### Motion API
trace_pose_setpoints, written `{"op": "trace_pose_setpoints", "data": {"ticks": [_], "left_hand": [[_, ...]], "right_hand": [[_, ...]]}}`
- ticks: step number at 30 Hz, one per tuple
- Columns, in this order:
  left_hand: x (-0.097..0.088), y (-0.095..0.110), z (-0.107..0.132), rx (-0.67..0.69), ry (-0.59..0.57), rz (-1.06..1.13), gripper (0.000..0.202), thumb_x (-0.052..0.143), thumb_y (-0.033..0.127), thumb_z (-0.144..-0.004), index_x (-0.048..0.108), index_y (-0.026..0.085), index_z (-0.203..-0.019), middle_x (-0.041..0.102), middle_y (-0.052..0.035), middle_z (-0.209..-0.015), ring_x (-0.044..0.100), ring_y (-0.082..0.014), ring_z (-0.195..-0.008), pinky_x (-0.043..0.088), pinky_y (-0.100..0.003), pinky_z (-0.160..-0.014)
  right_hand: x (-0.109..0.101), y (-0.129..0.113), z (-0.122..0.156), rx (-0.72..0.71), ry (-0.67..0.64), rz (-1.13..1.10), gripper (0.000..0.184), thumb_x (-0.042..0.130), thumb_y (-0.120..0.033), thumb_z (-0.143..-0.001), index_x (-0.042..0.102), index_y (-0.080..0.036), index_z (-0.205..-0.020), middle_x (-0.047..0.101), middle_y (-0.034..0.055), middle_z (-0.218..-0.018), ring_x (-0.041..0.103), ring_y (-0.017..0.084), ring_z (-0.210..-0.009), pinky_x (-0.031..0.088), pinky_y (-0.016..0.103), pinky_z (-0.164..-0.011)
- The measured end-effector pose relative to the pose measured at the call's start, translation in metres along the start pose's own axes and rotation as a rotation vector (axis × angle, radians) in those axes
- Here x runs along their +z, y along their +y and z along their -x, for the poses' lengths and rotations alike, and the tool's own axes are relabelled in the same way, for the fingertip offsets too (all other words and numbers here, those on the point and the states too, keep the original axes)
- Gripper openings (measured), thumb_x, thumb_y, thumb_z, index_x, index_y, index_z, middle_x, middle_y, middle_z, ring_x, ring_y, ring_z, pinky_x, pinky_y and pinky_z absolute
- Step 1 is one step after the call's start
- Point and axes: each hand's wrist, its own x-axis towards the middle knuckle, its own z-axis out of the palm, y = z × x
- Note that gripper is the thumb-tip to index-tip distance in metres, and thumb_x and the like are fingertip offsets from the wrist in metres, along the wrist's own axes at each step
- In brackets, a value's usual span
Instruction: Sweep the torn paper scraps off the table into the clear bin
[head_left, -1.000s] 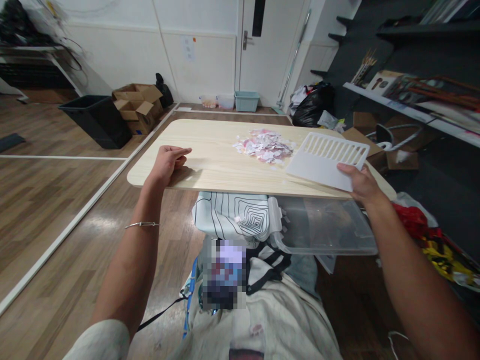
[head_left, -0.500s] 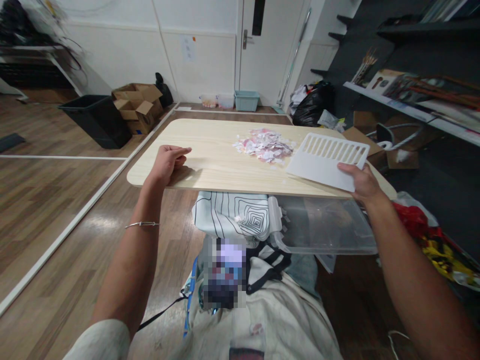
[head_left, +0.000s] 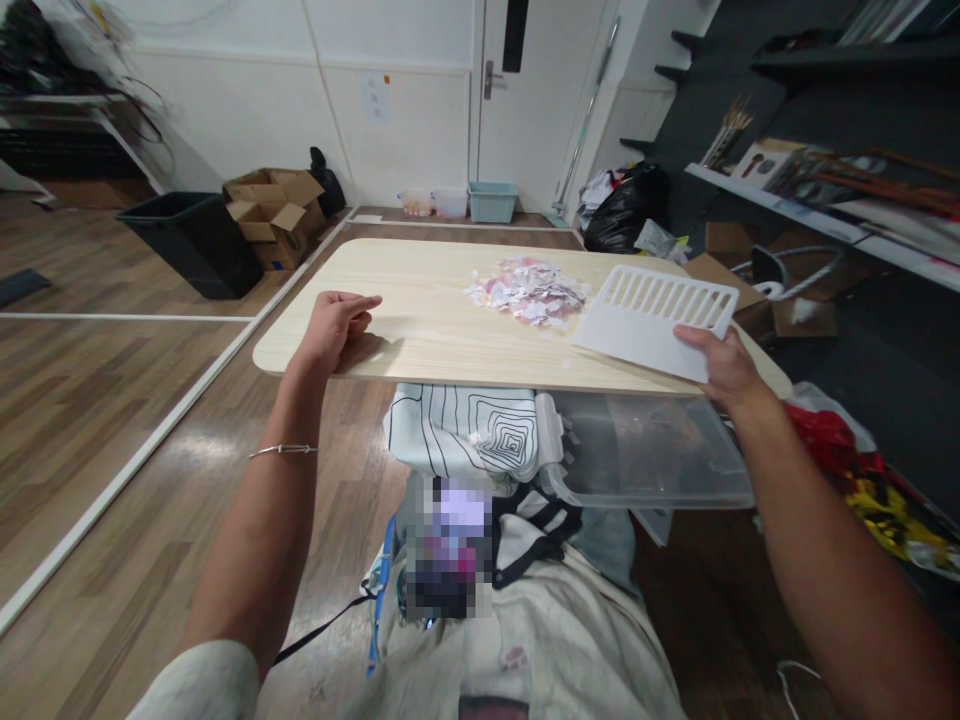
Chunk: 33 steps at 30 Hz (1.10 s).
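Observation:
On the left part of the pale wooden tabletop point(head_left: 420, 345) rests my left hand point(head_left: 339, 322), empty, index finger stretched out to the right and the other fingers loosely curled under it. My right hand point(head_left: 724, 362) grips the near right corner of a white slotted plastic board point(head_left: 637, 335), thumb on top. The board is tilted over the right side of the table, its row of long slots at the far edge. Just left of the board lies a heap of torn paper scraps point(head_left: 529, 290), white and pinkish. My right fingers are hidden beneath the board.
Below the table edge are a clear plastic bin point(head_left: 645, 460) and a patterned white cloth item point(head_left: 465, 430). Beyond stand a black bin point(head_left: 195, 245), cardboard boxes point(head_left: 277, 220) and a blue tub point(head_left: 492, 203). Shelves point(head_left: 817, 215) line the right side.

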Motion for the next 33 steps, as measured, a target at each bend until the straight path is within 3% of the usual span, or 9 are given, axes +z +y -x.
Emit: {"op": "trace_pose_setpoints", "data": {"ticks": [8, 16, 33], "left_hand": [[0.003, 0.004, 0.001, -0.039, 0.055, -0.027, 0.062, 0.085, 0.033, -0.08, 0.025, 0.03, -0.063, 0.024, 0.0092, -0.055, 0.017, -0.005, -0.044, 0.014, -0.029, -0.045], [0.001, -0.003, -0.002, -0.021, 0.082, 0.05, 0.06, 0.084, 0.028, -0.073, 0.027, 0.028, -0.054, 0.024, 0.0089, -0.05, 0.018, -0.0044, -0.045, 0.012, -0.025, -0.046], [-0.002, 0.0, 0.0, -0.024, 0.006, 0.013, 0.061, 0.08, 0.028, -0.078, 0.026, 0.029, -0.05, 0.022, 0.0076, -0.051, 0.015, -0.0059, -0.049, 0.009, -0.03, -0.052]], "right_hand": [[-0.001, -0.003, 0.002, 0.023, -0.018, 0.018, 0.063, 0.107, -0.04, -0.053, 0.088, -0.029, -0.112, 0.096, 0.0007, -0.11, 0.092, 0.031, -0.101, 0.076, 0.039, -0.095], [0.003, -0.008, 0.003, 0.044, -0.003, -0.027, 0.058, 0.105, -0.033, -0.051, 0.088, -0.028, -0.106, 0.095, -0.0003, -0.106, 0.089, 0.026, -0.092, 0.073, 0.031, -0.08], [0.008, -0.012, 0.008, 0.053, 0.019, -0.063, 0.051, 0.102, -0.026, -0.051, 0.091, -0.027, -0.101, 0.096, -0.0024, -0.102, 0.089, 0.024, -0.085, 0.073, 0.028, -0.076]]}}
